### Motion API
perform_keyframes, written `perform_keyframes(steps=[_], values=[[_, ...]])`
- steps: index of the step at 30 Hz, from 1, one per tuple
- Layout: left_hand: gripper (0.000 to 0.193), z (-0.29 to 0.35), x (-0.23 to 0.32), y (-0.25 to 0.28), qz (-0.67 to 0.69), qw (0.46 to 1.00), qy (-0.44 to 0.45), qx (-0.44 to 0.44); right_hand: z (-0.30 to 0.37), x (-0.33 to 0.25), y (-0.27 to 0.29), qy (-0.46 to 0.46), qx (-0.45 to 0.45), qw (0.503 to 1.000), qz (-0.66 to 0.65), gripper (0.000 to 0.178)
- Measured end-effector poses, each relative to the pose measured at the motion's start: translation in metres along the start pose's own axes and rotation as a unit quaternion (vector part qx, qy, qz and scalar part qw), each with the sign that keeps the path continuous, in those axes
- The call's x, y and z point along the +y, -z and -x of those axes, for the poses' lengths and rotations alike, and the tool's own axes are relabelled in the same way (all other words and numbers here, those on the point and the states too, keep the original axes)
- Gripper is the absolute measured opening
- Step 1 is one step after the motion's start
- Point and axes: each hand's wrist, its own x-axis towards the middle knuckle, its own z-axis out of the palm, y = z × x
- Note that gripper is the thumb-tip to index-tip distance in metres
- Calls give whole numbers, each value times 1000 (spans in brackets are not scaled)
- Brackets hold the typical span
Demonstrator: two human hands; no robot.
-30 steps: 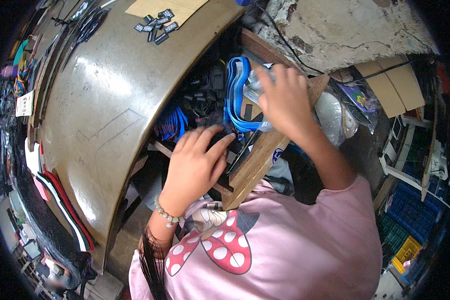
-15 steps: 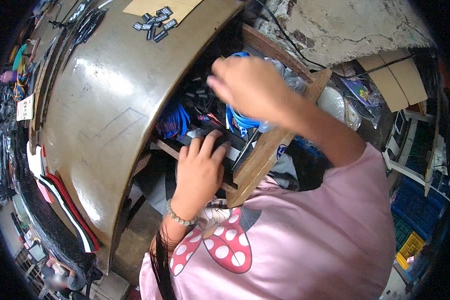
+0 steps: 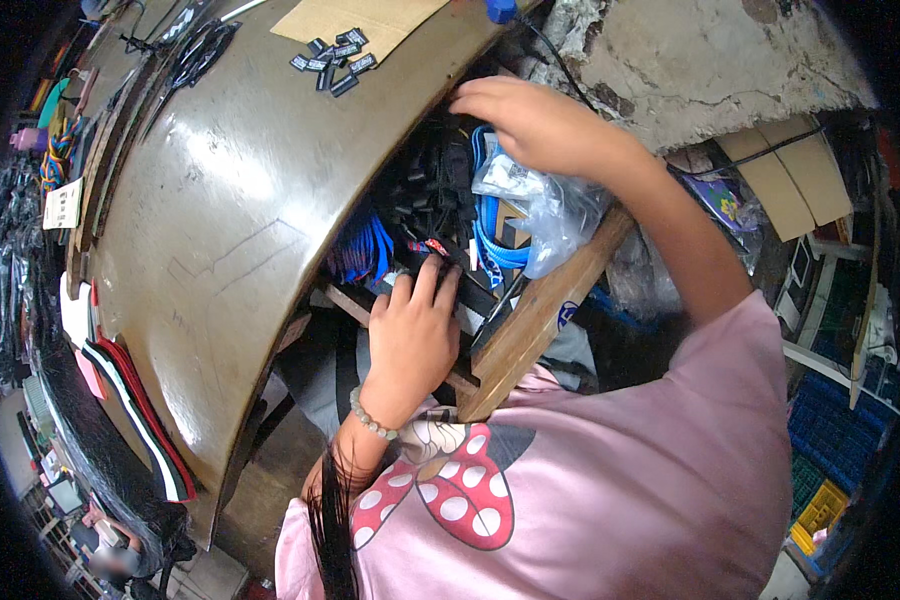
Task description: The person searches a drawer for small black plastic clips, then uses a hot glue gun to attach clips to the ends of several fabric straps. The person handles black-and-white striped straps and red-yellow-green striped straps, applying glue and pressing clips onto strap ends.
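Open storage, two separate reaches

The desk (image 3: 220,240) takes up the left and far side. From under its right edge a wooden drawer (image 3: 545,322) stands drawn out toward the person's body, which is probably what lets its contents be reached from straight above. On the far part of the desk lies a flat cardboard sheet (image 3: 385,20), perhaps a clean base.

The hands are apart. The right hand (image 3: 540,120) arches over the drawer's far end, fingers loosely stretched and thumb clear of them, with nothing visible between; it seems raised to pass over the heaped contents. The left hand (image 3: 415,330) bends down at the near left of the drawer; its fingertips reach dark material, and I cannot tell whether they grip any.

Below the right hand, a clear plastic bag (image 3: 565,225) bulges against the right side, likely keeping loose items together. Beside it, within the drawer, sits a blue strap loop (image 3: 488,235), coiled presumably to save room. Blue-and-red straps (image 3: 363,252) are bunched at the left, near the desk's edge. A red-patterned strip (image 3: 428,246) shows just beyond the left fingertips. Smallest, black pieces (image 3: 340,62) lie grouped by the cardboard, perhaps to stay in sight.
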Motion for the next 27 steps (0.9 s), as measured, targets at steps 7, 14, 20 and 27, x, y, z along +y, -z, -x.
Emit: perform_keyframes(steps=[7, 14, 20, 27], values=[[47, 3, 5, -2, -15, 997, -7, 75, -10, -15, -38, 135, -10, 956, 259, 42], [30, 7, -5, 7, 159, 943, -110, 271, 23, -30, 8, 116, -47, 972, 198, 33], [21, 4, -11, 27, 328, 882, -26, 336, 55, -84, 71, 43, -2, 986, 158, 27], [26, -33, -18, 45, 432, 876, 18, 214, 80, -128, 48, -8, -102, 982, 159, 31]])
